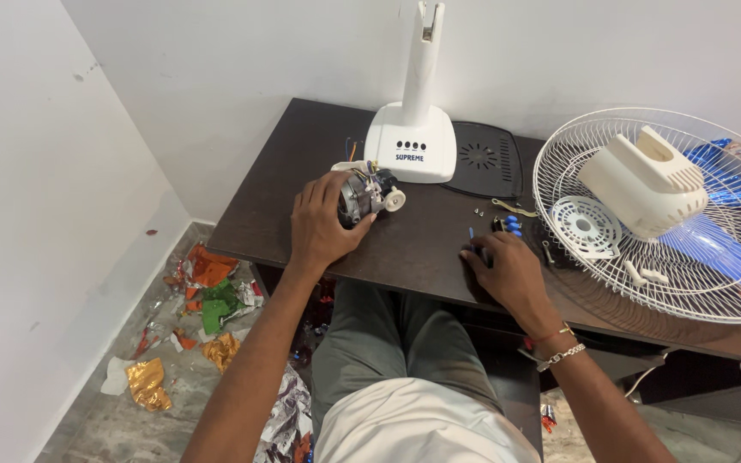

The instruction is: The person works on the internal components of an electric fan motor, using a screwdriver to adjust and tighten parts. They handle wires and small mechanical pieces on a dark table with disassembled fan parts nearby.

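Gripping fan motor (362,195) in left hand (323,225), right hand (508,273) covering blue-tipped tool (508,226), grasp unclear

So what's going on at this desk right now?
A person sits at a dark table with a table fan in pieces. Their left hand grips the bare fan motor beside the white fan stand. Their right hand rests on a blue-handled tool. The wire grille holds the white motor cover.
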